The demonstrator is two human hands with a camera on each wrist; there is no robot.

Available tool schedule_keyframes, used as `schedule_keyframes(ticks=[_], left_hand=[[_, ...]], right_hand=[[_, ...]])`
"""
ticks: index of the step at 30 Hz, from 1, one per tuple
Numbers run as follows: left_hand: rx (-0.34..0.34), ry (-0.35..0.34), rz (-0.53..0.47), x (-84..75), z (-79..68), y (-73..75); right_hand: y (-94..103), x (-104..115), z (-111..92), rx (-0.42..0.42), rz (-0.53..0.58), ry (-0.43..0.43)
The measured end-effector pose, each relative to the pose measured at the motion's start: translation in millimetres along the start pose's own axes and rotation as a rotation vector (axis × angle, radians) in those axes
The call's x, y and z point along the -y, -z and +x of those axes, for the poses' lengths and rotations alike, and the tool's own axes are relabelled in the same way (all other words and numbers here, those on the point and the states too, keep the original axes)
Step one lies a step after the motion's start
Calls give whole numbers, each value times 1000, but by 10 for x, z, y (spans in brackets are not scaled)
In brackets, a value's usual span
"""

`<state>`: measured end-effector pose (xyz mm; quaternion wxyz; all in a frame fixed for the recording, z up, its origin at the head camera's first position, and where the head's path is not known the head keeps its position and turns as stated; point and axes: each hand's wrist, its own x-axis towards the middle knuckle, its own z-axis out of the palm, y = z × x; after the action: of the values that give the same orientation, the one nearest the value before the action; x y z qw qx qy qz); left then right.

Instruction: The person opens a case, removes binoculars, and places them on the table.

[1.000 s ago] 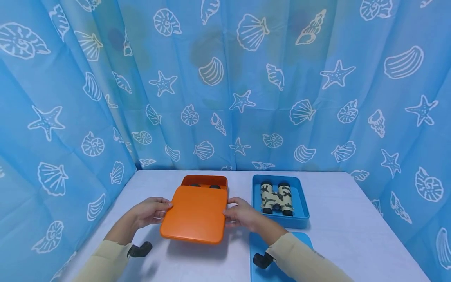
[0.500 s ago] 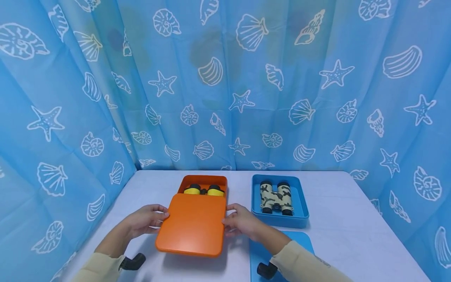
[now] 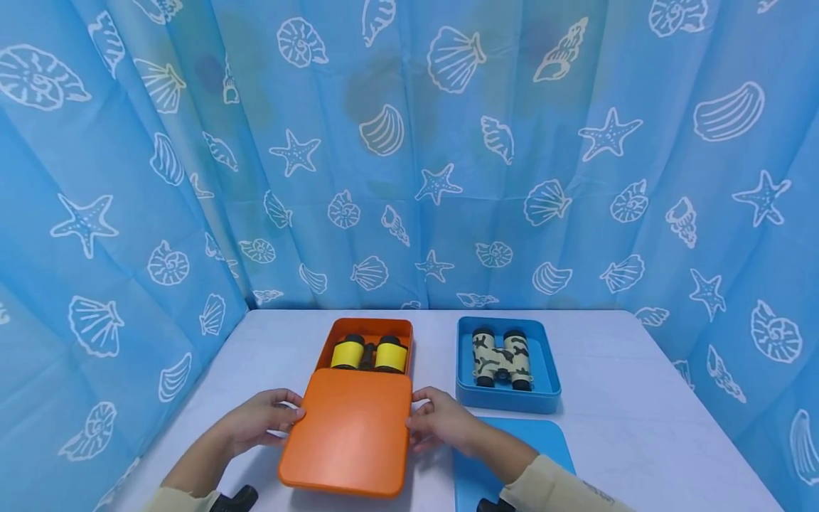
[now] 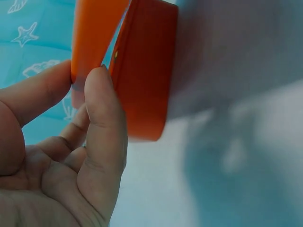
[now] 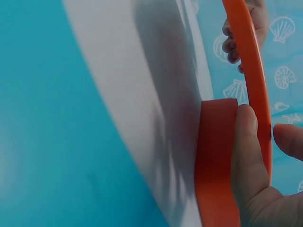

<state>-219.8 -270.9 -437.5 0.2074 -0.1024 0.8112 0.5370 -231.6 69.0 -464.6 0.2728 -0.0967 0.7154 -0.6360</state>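
Both hands hold a flat orange lid (image 3: 348,434) by its two sides, just above the table. My left hand (image 3: 261,421) pinches its left edge between thumb and fingers, as the left wrist view shows. On the opposite edge, my right hand (image 3: 441,427) grips with thumb and fingertips. Behind the lid stands an orange box (image 3: 410,328), its near part covered by the lid in the head view. Yellow and black binoculars (image 3: 390,355) lie inside it, their near end hidden. The box's side wall (image 4: 144,71) rises close beside the left fingers.
To the right, a blue box (image 3: 550,402) holds camouflage-patterned binoculars (image 3: 502,358). A flat blue lid (image 3: 544,441) lies in front of it, partly under the right forearm. The white table (image 3: 640,427) is backed by a blue curtain (image 3: 473,178) with white shell prints.
Both hands have drawn the orange lid toward the person, off the far part of the orange box. More of the yellow binoculars now shows.
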Motion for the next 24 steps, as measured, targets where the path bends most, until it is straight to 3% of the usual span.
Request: schedule_keyframes(ticks=[13,24], left_hand=[[72,40,-3,217,-137,-61],[103,61,-8,398,-144,-87]], right_hand=[[-79,-133,-98,50,-30,-62],[-140,-183,-130,104,-25,-78]])
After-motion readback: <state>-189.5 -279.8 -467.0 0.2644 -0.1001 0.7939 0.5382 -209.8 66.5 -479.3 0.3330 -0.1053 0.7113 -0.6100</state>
